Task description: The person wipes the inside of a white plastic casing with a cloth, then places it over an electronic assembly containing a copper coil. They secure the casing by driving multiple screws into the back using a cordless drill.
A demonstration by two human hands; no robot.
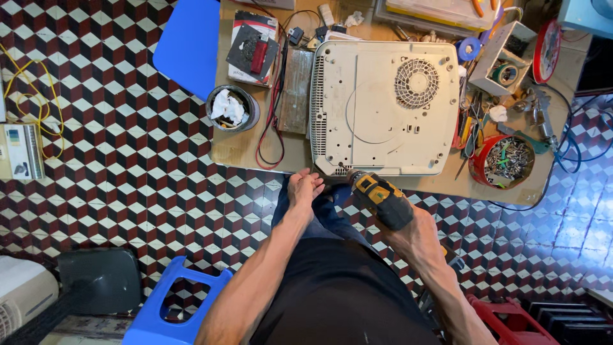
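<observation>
below, right hand [418, 239] fingers wrapped round yellow-black drill [381, 198], tip at appliance [383, 105] near edge; left hand [305, 190] fingers together beside it at counter [239, 150] rim.

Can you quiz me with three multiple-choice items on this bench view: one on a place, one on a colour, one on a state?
1. Where does the red tin of screws stand?
A. right of the white appliance
B. on the floor
C. on the blue stool

2. What colour is the body of the power drill?
A. green
B. yellow and black
C. white

3. How does the white appliance lie?
A. on its edge
B. in its box
C. underside up, fan grille showing

Answers:
1. A, since the tin sits on the table beside the appliance's right side.
2. B, as seen in the right hand.
3. C, since the round grille faces the camera; the left hand rests near its front edge.
</observation>
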